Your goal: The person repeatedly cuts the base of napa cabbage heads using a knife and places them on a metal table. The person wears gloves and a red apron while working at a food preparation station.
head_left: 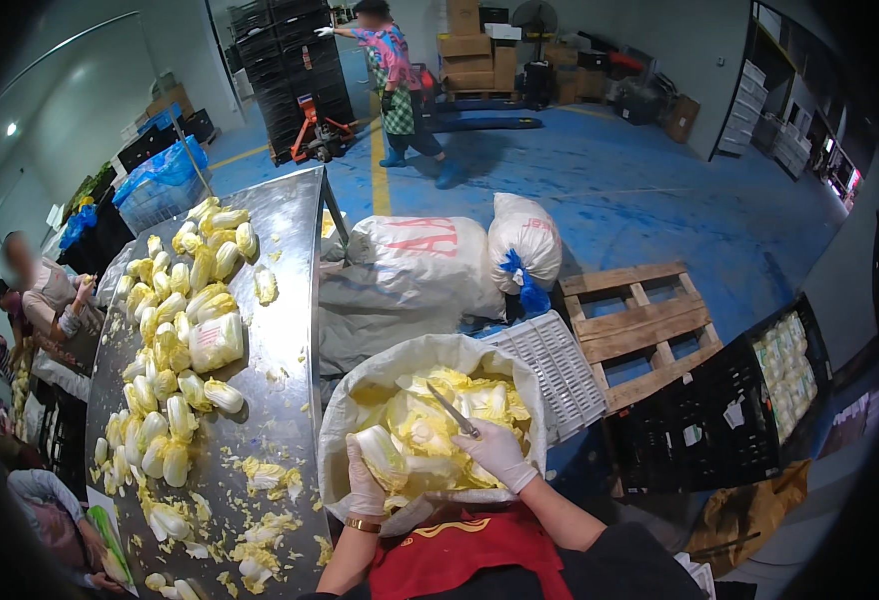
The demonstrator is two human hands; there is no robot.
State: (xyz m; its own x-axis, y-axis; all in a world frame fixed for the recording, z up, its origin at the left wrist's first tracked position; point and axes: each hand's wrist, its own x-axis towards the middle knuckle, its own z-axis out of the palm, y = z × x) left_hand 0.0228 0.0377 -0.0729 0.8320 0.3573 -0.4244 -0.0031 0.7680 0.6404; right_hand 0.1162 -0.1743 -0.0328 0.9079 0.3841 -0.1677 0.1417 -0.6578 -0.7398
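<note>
Over the open white sack (pixel 360 400) of cut cabbage, just right of the steel table (pixel 290 300), my gloved left hand (pixel 365 485) is clamped around a pale cabbage head (pixel 382 455). I judge it fairly heavy, firm at the stem, leafy and slick elsewhere, so the base is the place to grip. My right hand (pixel 500 452) is closed on a knife (pixel 453 411), blade pointing up and left.

shiny steel table (pixel 290 330), woven plastic sack (pixel 360 400)
</note>
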